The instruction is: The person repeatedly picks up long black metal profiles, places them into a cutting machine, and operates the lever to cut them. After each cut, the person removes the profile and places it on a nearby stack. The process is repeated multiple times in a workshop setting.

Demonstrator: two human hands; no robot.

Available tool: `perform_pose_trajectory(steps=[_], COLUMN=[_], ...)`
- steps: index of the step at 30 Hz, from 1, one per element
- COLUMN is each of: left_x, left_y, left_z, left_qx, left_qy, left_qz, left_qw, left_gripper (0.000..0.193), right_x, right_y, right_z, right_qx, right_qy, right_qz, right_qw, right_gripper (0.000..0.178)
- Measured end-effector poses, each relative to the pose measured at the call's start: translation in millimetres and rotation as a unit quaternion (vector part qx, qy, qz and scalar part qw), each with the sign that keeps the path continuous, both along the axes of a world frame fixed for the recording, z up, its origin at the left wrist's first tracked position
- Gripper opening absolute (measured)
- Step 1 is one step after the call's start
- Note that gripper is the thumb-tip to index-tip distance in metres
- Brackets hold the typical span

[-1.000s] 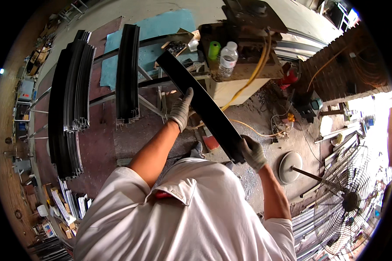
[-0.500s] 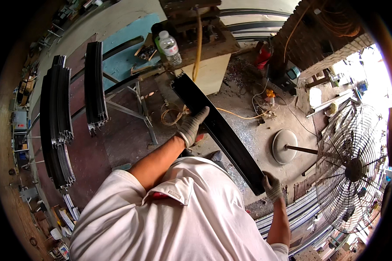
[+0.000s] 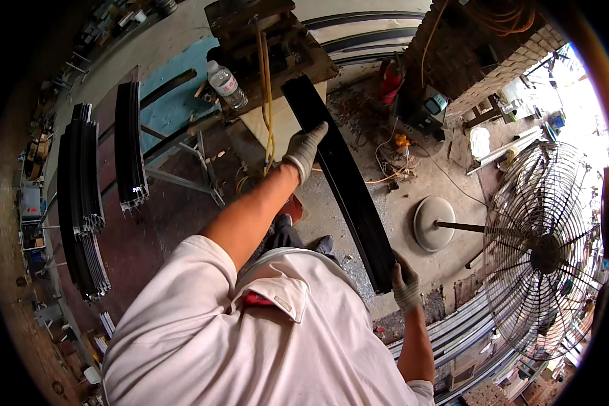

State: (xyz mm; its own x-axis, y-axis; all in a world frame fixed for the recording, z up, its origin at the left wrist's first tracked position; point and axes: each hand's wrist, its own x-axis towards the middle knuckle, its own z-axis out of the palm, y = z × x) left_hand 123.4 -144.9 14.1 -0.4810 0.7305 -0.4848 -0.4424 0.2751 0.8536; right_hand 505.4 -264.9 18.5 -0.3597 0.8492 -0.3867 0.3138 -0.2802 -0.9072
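A long black metal profile (image 3: 348, 186) slants in front of me, its far end over the edge of the machine bench and its near end at my right side. My gloved left hand (image 3: 306, 150) grips it toward the far part, thumb lying across the top face. At the near end, my gloved right hand (image 3: 406, 284) is closed on the tip, its fingers partly hidden. Beyond the far end stands a dark machine (image 3: 267, 57) on a bench, with a clear water bottle (image 3: 227, 85) at its left and yellow hoses (image 3: 266, 101) hanging in front.
Stacks of black profiles (image 3: 80, 176) and another stack (image 3: 128, 142) lie on a rack at left. A large pedestal fan (image 3: 541, 254) with a round base (image 3: 433, 224) stands at right. Long metal bars (image 3: 453, 331) lie at lower right. A cable (image 3: 389, 177) crosses the littered floor.
The profile's far end has swung away from me toward the machine bench, with both hands still holding it. My left arm is stretched farther out. The whole view has shifted slightly.
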Motion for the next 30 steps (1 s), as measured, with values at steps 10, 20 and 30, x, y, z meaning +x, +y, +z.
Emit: perform_pose_trajectory(steps=[10,20,30], left_x=[-61,-80,-95], left_y=[54,73,97], left_z=[-20,-12,17], left_qx=[-0.031,-0.122,-0.162], left_qy=[0.019,0.033,0.090], left_qz=[-0.006,-0.014,-0.005], left_qw=[0.999,0.992,0.983], left_gripper=[0.058,0.063,0.060], right_x=[-57,-85,-94], right_y=[35,49,67], right_z=[-5,1,13], right_qx=[0.013,-0.014,-0.054], right_qy=[0.028,-0.018,-0.068], right_qz=[0.006,-0.003,0.002], right_qw=[1.000,1.000,0.996], right_gripper=[0.044,0.041,0.042])
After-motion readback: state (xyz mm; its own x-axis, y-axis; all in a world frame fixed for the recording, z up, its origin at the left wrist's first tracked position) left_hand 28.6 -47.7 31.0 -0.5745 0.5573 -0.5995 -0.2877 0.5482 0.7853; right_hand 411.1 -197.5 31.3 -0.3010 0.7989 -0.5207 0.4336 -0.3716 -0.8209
